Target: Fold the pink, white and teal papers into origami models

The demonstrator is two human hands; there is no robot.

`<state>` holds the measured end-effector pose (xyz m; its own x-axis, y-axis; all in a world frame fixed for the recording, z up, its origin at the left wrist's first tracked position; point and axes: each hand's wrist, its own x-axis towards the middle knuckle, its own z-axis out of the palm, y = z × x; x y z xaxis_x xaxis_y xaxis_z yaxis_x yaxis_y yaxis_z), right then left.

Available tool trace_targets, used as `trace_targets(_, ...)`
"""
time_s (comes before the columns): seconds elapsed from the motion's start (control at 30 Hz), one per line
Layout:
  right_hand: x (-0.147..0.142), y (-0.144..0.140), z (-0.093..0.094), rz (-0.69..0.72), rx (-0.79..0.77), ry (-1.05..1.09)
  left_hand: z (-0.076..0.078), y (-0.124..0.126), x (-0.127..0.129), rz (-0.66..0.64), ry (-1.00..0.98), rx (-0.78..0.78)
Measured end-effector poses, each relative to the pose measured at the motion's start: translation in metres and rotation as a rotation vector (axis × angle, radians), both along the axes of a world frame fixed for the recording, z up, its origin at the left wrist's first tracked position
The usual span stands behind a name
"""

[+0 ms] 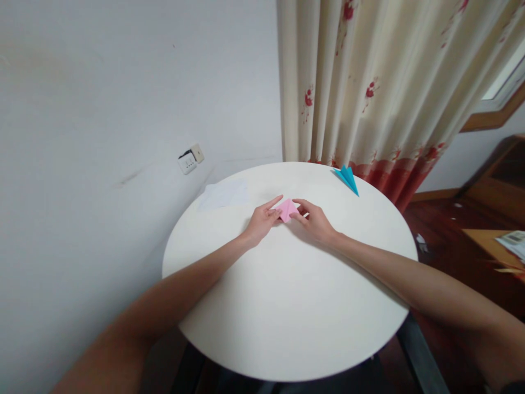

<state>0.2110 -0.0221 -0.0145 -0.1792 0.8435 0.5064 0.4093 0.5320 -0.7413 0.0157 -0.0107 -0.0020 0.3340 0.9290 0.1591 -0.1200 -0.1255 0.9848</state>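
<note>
Flat, both hands (262, 220) (314, 221) pinch pink paper (286, 209).

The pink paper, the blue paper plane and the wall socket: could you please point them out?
pink paper (287, 209), head view, middle of the fold.
blue paper plane (348, 178), head view, its body.
wall socket (187, 162), head view, white faceplate.

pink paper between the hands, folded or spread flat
Folded: the small pink paper piece shows a crease and angled edges, pressed on the round white table by both hands' fingers.

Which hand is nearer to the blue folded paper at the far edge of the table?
Right. The right hand lies on the pink paper, below and left of the blue folded paper, well apart from it. The left hand lies on the pink paper's other side, farther left.
</note>
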Motion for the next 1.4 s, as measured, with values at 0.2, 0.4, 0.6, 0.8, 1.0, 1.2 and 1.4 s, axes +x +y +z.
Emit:
trace_targets(0.2, -0.0011, 0.0051, -0.0034, 0.154, -0.212, 0.217, -0.0014, 0.0007, 0.0018, 0.012, 0.025, 0.049)
trace_targets(0.4, -0.0024, 0.0072, -0.0036, 0.132, -0.262, 0.341, -0.0062, -0.0012, 0.0048, -0.033, 0.123, 0.107)
trace_targets(0.6, -0.0037, 0.0029, 0.0005, 0.144, -0.269, 0.33, -0.0039, -0.0049, 0.0063, -0.032, 0.158, 0.14)
trace_targets(0.8, -0.0031, 0.0016, 0.0002, 0.156, -0.229, 0.278, -0.0062, -0.0024, 0.007, -0.033, 0.114, 0.118)
trace_targets(1.0, -0.0028, -0.0005, 0.0028, 0.12, -0.181, 0.212, -0.0068, -0.0019, 0.0067, -0.041, 0.111, 0.1)
trace_targets(1.2, -0.0036, 0.0005, 0.0008, 0.1, -0.191, 0.213, -0.0078, -0.0016, 0.0056, -0.026, 0.133, 0.107)
trace_targets(1.4, -0.0027, 0.0047, -0.0043, 0.107, -0.216, 0.22, -0.0076, -0.0011, 0.0053, -0.021, 0.177, 0.132)
